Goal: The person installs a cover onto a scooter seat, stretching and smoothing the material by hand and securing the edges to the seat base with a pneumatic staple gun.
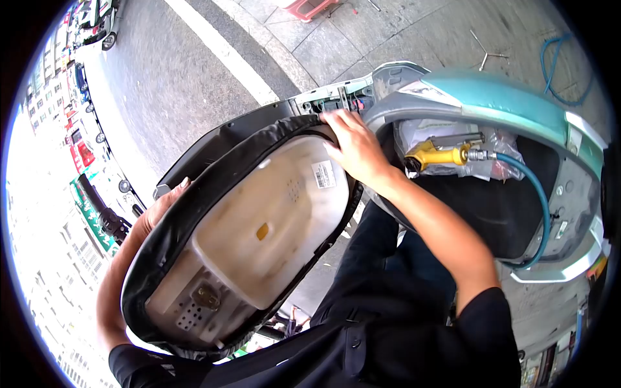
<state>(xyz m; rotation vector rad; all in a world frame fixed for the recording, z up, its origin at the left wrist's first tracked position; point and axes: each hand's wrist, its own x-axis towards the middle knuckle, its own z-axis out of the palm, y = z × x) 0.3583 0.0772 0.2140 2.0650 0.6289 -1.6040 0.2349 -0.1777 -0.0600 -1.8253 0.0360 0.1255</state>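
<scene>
A scooter seat [272,194] is tilted in front of me, its pale plastic underside facing me. Black cover material wraps around its rim, and a small white label sticks inside the shell. My left hand [162,205] grips the far left edge; part of it is hidden behind the seat. Over the narrow upper right end, my right hand [356,145] has its fingers curled on the black cover. To the right of that hand lies a yellow air tool [436,155] joined to a blue hose [540,200], on top of clear plastic bags [504,152].
A turquoise scooter body [498,94] with a dark floor mat [491,207] stands at the right. Dark scooter body panels [220,142] lie behind the seat. A metal cross-shaped wrench [486,55], another blue hose [550,71] and a pink stool [307,8] are on the pavement.
</scene>
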